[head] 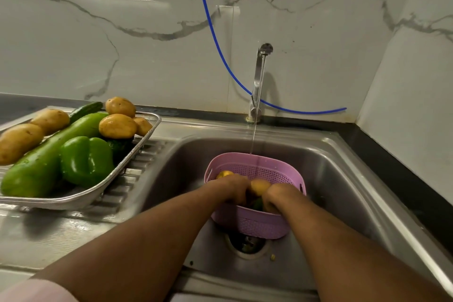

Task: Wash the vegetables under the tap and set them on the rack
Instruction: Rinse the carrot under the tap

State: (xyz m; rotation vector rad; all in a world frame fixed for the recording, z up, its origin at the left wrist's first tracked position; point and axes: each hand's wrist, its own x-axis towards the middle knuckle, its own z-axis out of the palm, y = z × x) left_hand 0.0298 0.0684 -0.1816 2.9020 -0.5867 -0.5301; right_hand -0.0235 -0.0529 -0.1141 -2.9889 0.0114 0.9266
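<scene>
A pink perforated basket (267, 170) sits in the steel sink (343, 179) under the running tap (258, 81). Both my hands reach down into it. My left hand (234, 187) and my right hand (279, 195) close around a yellow potato (258, 186) between them, with something green (257, 203) just below. Another potato (224, 174) shows at the basket's left rim. On the drainboard to the left, a metal rack (137, 147) holds several potatoes (117, 126), a long green gourd (49, 154), a green bell pepper (85, 159) and a cucumber (85, 109).
A thin stream of water falls from the tap onto the basket's far rim. A blue hose (215, 39) hangs along the marble wall behind the tap. The sink drain (247, 244) lies just in front of the basket. A dark counter edge runs at the right.
</scene>
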